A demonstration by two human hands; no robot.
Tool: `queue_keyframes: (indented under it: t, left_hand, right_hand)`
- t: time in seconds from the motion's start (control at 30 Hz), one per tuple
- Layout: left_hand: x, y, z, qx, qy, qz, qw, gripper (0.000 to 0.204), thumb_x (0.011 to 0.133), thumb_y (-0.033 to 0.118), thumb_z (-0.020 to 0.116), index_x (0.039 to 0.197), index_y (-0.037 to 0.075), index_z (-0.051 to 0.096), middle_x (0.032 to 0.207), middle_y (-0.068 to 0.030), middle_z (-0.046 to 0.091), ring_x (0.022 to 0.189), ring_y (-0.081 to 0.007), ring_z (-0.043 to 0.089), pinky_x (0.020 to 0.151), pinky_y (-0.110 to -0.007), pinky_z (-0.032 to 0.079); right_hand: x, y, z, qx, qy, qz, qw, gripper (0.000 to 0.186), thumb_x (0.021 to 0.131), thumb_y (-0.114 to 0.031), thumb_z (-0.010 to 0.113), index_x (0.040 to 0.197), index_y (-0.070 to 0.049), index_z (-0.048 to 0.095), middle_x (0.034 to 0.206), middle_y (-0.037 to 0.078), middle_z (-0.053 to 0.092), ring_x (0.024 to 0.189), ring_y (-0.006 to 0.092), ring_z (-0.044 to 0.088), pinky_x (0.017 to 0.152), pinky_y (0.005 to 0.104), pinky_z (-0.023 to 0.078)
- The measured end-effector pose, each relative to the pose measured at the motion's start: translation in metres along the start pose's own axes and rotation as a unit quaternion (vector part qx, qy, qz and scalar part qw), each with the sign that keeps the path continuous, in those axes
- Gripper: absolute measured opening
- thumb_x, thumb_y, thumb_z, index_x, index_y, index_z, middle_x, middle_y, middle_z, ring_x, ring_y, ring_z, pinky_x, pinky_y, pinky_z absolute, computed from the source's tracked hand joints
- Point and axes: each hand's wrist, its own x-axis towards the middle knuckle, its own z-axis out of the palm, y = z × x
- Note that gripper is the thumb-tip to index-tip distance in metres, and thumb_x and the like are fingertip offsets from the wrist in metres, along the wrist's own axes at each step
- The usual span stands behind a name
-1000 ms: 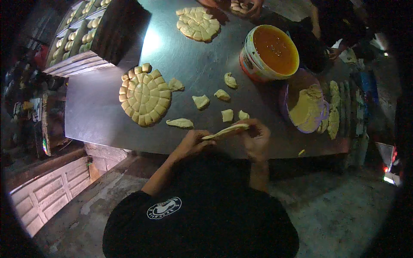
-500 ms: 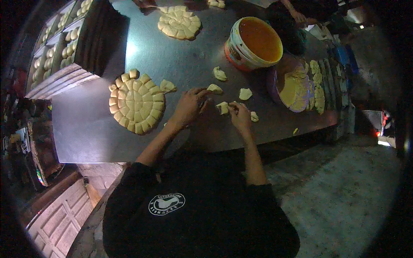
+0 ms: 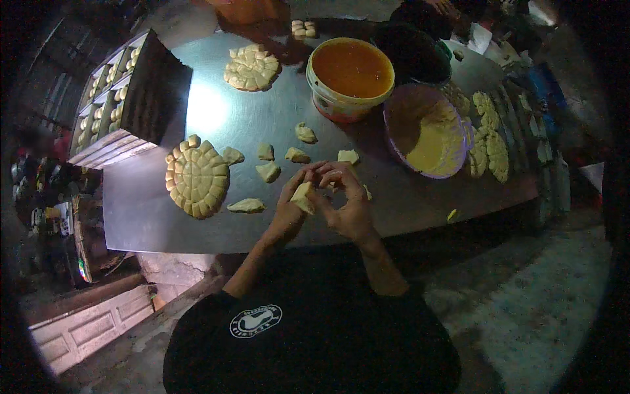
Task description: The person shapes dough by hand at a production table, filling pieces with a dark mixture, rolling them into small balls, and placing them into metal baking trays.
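A pale piece of dough [image 3: 302, 197] is held up between my two hands, above the near part of a metal table. My left hand [image 3: 289, 213] is closed round its left side. From the other side, my right hand [image 3: 350, 209] presses it with the thumb, its fingers curled and meeting the left fingertips. Several loose dough pieces lie around them: one long piece [image 3: 247, 205] left of my left wrist, one [image 3: 268, 172] further up, one [image 3: 297, 155] just beyond my fingers and one [image 3: 348, 156] beyond the right hand. Left of these sits a round, flat dough slab [image 3: 197, 178] cut into many pieces.
An orange-filled bucket [image 3: 351, 72] and a purple-rimmed basin [image 3: 430, 131] with yellow mixture stand beyond my right hand. Stacked trays of dough balls [image 3: 125, 98] rise at the left. Another cut slab [image 3: 251, 68] lies further back. A person's hand [image 3: 445, 8] shows at the far edge.
My hands, apart over the table before, have come together round the dough piece. The view has shifted, and several loose pieces now show left of my hands.
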Motion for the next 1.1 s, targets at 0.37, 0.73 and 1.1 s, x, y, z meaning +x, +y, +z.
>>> queue_keyframes:
  t: [0.37, 0.73, 1.1]
  left_hand:
    - [-0.004, -0.031, 0.115, 0.205, 0.182, 0.12, 0.954, 0.029, 0.103, 0.025, 0.044, 0.108, 0.002, 0.06, 0.1, -0.0075, 0.061, 0.092, -0.013, 0.056, 0.082, -0.028, 0.045]
    - [0.035, 0.005, 0.076, 0.264, -0.155, 0.685, 0.661, 0.05, 0.094, 0.052, 0.052, 0.108, 0.004, 0.058, 0.089, -0.0116, 0.066, 0.083, -0.0262, 0.065, 0.078, -0.038, 0.053]
    - [0.042, -0.005, 0.028, -0.02, 0.105, 0.299, 0.948, 0.08, 0.084, 0.038, 0.074, 0.141, 0.006, 0.027, 0.126, -0.0106, 0.048, 0.115, -0.0221, 0.053, 0.1, -0.036, 0.045]
  right_hand:
    - [-0.046, 0.023, -0.092, 0.28, 0.06, 0.177, 0.942, 0.034, 0.086, -0.005, 0.071, 0.118, 0.0, 0.062, 0.104, 0.008, 0.068, 0.096, 0.0159, 0.065, 0.087, 0.0304, 0.052]
    - [-0.003, -0.014, -0.079, 0.441, -0.08, 0.164, 0.879, 0.064, 0.081, -0.01, 0.074, 0.137, -0.001, 0.044, 0.112, 0.009, 0.062, 0.098, 0.0136, 0.061, 0.09, 0.0299, 0.05]
    - [0.092, -0.006, -0.035, 0.203, -0.16, 0.144, 0.955, 0.062, 0.087, -0.007, 0.067, 0.141, -0.009, 0.038, 0.106, 0.013, 0.067, 0.096, 0.0234, 0.067, 0.088, 0.0358, 0.052]
